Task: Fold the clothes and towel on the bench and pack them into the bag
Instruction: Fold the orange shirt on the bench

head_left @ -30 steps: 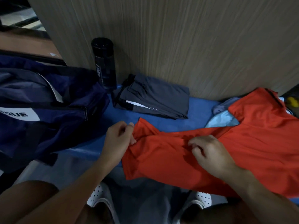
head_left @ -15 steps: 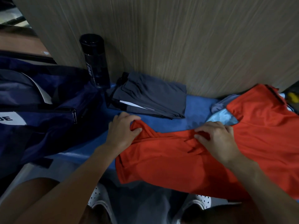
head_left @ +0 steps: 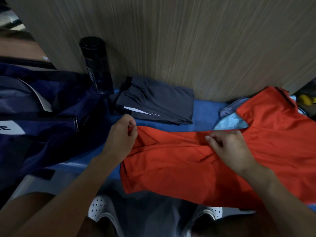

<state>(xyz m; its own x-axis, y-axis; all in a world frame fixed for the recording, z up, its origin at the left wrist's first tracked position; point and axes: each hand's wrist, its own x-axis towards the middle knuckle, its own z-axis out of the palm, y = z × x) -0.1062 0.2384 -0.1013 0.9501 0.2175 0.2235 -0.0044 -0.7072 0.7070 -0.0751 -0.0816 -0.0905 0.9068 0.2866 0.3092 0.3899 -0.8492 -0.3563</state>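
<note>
orange-red fabric fills the right half of the view: a shirt [head_left: 196, 168] lies spread across the blue table [head_left: 205, 113], and its near edge hangs over the front above two white shoes [head_left: 100, 207]. the left hand [head_left: 122, 135] pinches the shirt's far left corner between thumb and curled fingers and holds it slightly off the table. the right hand [head_left: 229, 147] has its fingers curled into a bunched fold near the middle of the shirt, so its grip is closed on the cloth.

a navy bag [head_left: 42, 127] slumps at the left end of the table. the zip [head_left: 75, 123] on its side pocket is drawn shut, and a white patch [head_left: 10, 129] with dark letters shows at the left edge. a pale strip near the top may be the lining of an open mouth, but the light is too dim to tell, and nothing inside the bag can be made out.

a black bottle [head_left: 97, 65] stands upright against the wood-grain wall [head_left: 188, 40], just beside the bag. next to it a folded grey garment [head_left: 157, 103] lies flat against the wall, apart from the shirt. a light blue cloth [head_left: 229, 123] and a greyish piece [head_left: 227, 109] are partly covered by the shirt's far right part. a yellow thing [head_left: 306, 100] sits at the right edge, too dark to identify.
</note>
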